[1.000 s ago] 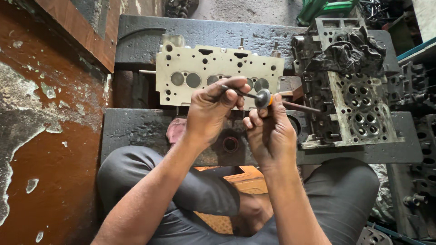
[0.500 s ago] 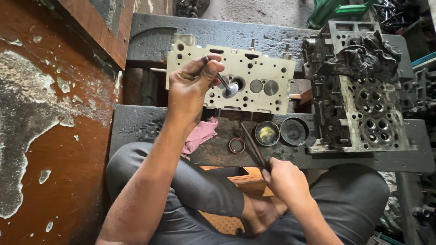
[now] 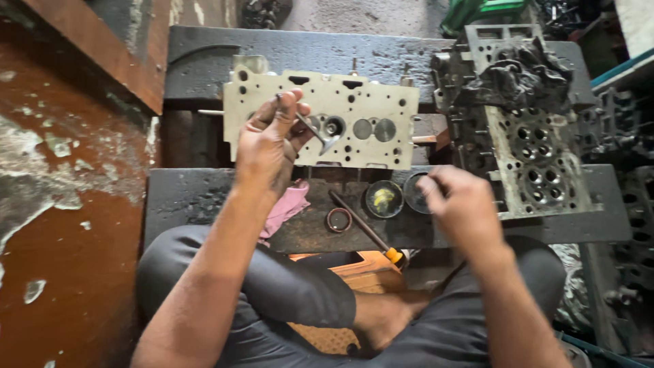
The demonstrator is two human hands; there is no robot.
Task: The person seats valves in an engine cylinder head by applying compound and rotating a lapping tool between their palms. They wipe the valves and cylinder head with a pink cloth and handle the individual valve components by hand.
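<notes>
Rusty flaking wall [image 3: 61,204] (left), grimy concrete floor [image 3: 368,17].

dark cylinder head [image 3: 538,143] blocks right, bench edge [image 3: 204,197] open left

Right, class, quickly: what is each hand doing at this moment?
Left hand: closed on a valve over the pale cylinder head.
Right hand: curled above the small round tins; holding anything cannot be told.
</notes>
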